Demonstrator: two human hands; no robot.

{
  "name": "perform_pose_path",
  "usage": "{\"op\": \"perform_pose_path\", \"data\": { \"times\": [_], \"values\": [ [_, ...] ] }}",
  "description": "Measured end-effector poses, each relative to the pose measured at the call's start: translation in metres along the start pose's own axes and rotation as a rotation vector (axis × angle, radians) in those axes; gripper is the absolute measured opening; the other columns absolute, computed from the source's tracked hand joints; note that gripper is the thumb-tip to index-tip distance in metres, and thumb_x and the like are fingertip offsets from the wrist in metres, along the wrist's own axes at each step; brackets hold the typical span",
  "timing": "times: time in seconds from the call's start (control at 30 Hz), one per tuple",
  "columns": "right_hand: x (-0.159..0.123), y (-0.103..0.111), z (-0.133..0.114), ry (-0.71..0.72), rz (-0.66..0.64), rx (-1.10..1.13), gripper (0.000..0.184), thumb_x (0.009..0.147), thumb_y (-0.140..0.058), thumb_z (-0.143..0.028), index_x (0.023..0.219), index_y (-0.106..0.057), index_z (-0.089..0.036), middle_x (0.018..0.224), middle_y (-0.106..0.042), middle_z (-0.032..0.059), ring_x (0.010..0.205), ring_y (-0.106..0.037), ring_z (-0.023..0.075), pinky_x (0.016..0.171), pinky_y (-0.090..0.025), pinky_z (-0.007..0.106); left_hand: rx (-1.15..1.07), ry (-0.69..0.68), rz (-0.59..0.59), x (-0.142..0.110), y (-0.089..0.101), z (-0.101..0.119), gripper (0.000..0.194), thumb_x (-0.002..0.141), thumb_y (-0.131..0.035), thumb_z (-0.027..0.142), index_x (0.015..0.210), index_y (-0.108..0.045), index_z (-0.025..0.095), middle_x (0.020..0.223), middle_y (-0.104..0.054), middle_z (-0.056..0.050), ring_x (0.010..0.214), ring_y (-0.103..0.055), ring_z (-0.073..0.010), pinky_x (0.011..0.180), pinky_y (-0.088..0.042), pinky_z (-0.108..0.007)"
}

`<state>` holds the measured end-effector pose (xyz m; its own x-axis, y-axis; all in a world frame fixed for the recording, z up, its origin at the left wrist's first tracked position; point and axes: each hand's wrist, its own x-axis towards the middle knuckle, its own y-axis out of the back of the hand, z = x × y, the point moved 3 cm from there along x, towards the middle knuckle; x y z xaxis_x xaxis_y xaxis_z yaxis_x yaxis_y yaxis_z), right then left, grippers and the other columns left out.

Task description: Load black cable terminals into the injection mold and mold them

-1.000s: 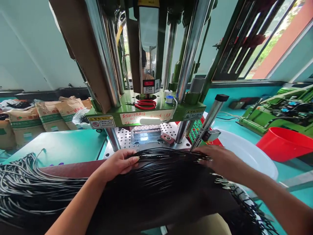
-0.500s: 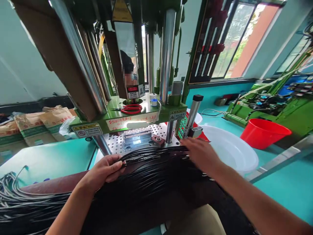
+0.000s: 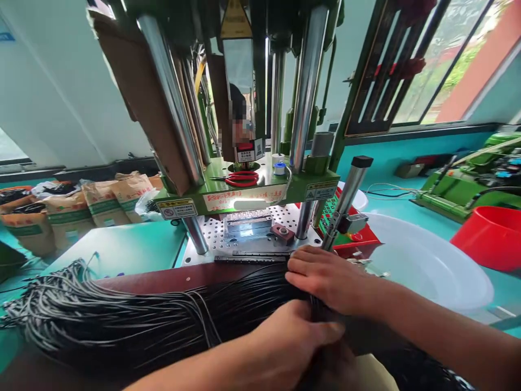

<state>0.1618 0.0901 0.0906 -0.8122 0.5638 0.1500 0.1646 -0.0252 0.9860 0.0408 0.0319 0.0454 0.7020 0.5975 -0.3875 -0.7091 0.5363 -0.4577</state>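
A thick bundle of black cables point(image 3: 134, 320) lies across the brown bench edge in front of me and fans out to the left. My left hand point(image 3: 285, 347) is closed around the bundle near its right end. My right hand point(image 3: 329, 279) lies over the same cables just behind it, fingers curled onto the strands. A black strip of cable ends point(image 3: 252, 258) rests on the perforated metal plate point(image 3: 211, 233) of the green press point(image 3: 248, 190), just left of my right fingertips.
Red scissors point(image 3: 242, 178) and a small spool lie on the press's green platen. Right of the press stand a white basin point(image 3: 431, 266), a red tray and a red bucket point(image 3: 490, 236). Brown paper sacks point(image 3: 69, 209) line the left wall.
My left hand has moved from the bundle's left side to its right end and closed on it. My right hand has slid down onto the cables. The black strip now lies on the plate.
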Motion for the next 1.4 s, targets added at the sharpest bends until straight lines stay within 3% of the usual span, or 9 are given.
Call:
{"op": "perform_pose_path", "data": {
  "times": [0.13, 0.27, 0.47, 0.63, 0.77, 0.97, 1.1, 1.23, 1.4],
  "values": [
    [0.013, -0.009, 0.015, -0.145, 0.203, 0.466, 0.063, 0.076, -0.043, -0.003, 0.136, -0.043, -0.024, 0.136, -0.049, 0.0058, 0.128, -0.042, 0.0213, 0.107, -0.034, 0.041, -0.231, -0.131, 0.1, 0.012, 0.011, -0.019, 0.038, 0.064, -0.076, 0.04, 0.087, -0.055, 0.017, 0.057, -0.056, 0.001, 0.039, -0.047, -0.0087, 0.042, -0.038, -0.022],
    [0.017, -0.019, 0.007, -0.224, 0.124, 0.713, 0.063, 0.073, -0.04, -0.002, 0.13, -0.051, -0.026, 0.13, -0.057, 0.0011, 0.118, -0.053, 0.0193, 0.103, -0.041, 0.036, -0.351, -0.179, 0.149, 0.003, 0.025, -0.013, 0.032, 0.067, -0.076, 0.029, 0.087, -0.055, 0.015, 0.065, -0.057, -0.001, 0.051, -0.053, -0.0103, 0.05, -0.044, -0.024],
    [0.022, -0.036, 0.024, -0.316, 0.142, 0.575, 0.043, 0.09, -0.041, -0.017, 0.131, -0.052, -0.023, 0.117, -0.064, 0.0068, 0.108, -0.058, 0.0209, 0.095, -0.045, 0.037, -0.378, -0.206, 0.333, -0.012, 0.041, -0.001, 0.026, 0.074, -0.071, 0.023, 0.095, -0.057, 0.015, 0.075, -0.059, -0.003, 0.065, -0.064, -0.0156, 0.067, -0.054, -0.035],
    [-0.012, -0.048, 0.041, -0.246, 0.015, 0.275, 0.038, 0.096, -0.032, -0.024, 0.116, -0.065, -0.028, 0.092, -0.06, 0.0076, 0.086, -0.058, 0.0206, 0.078, -0.047, 0.036, -0.384, -0.22, 0.474, -0.035, 0.069, 0.005, 0.026, 0.075, -0.069, 0.017, 0.098, -0.058, 0.015, 0.081, -0.06, -0.003, 0.073, -0.068, -0.0204, 0.081, -0.054, -0.046],
    [-0.033, -0.041, 0.036, -0.248, 0.004, 0.298, 0.034, 0.097, -0.035, -0.03, 0.119, -0.061, -0.03, 0.106, -0.056, 0.0075, 0.097, -0.054, 0.0206, 0.085, -0.044, 0.035, -0.388, -0.248, 0.494, -0.039, 0.081, 0.007, 0.025, 0.076, -0.069, 0.016, 0.099, -0.059, 0.013, 0.083, -0.06, -0.004, 0.077, -0.068, -0.0207, 0.084, -0.055, -0.045],
    [0.026, -0.05, 0.041, -0.353, 0.061, 0.344, 0.023, 0.092, -0.048, -0.029, 0.1, -0.067, -0.019, 0.097, -0.065, 0.0064, 0.091, -0.059, 0.0188, 0.084, -0.043, 0.03, -0.354, -0.263, 0.485, -0.027, 0.072, 0.008, 0.022, 0.076, -0.069, 0.016, 0.095, -0.058, 0.011, 0.082, -0.06, -0.004, 0.076, -0.068, -0.02, 0.081, -0.056, -0.042],
    [0.072, -0.073, 0.04, -0.323, -0.039, 0.219, 0.012, 0.08, -0.064, -0.021, 0.091, -0.067, -0.018, 0.094, -0.064, 0.0052, 0.088, -0.059, 0.0185, 0.076, -0.042, 0.027, -0.298, -0.266, 0.555, -0.026, 0.07, 0.009, 0.027, 0.075, -0.069, 0.017, 0.098, -0.058, 0.012, 0.081, -0.059, -0.003, 0.071, -0.068, -0.0195, 0.073, -0.058, -0.039],
    [0.079, -0.085, 0.043, -0.397, -0.037, 0.16, 0.018, 0.075, -0.069, -0.023, 0.091, -0.062, -0.018, 0.088, -0.062, 0.0038, 0.08, -0.058, 0.0189, 0.064, -0.038, 0.026, -0.26, -0.259, 0.569, -0.03, 0.07, 0.013, 0.026, 0.075, -0.068, 0.018, 0.098, -0.057, 0.012, 0.08, -0.06, -0.004, 0.065, -0.066, -0.0172, 0.066, -0.058, -0.035],
    [0.076, -0.085, 0.042, -0.447, -0.026, 0.102, 0.014, 0.075, -0.069, -0.022, 0.086, -0.061, -0.018, 0.091, -0.061, 0.0047, 0.085, -0.058, 0.0203, 0.066, -0.038, 0.026, -0.27, -0.269, 0.613, -0.037, 0.071, 0.019, 0.019, 0.077, -0.066, 0.016, 0.093, -0.057, 0.011, 0.078, -0.06, -0.003, 0.059, -0.061, -0.0118, 0.058, -0.056, -0.027]
  ]
}}
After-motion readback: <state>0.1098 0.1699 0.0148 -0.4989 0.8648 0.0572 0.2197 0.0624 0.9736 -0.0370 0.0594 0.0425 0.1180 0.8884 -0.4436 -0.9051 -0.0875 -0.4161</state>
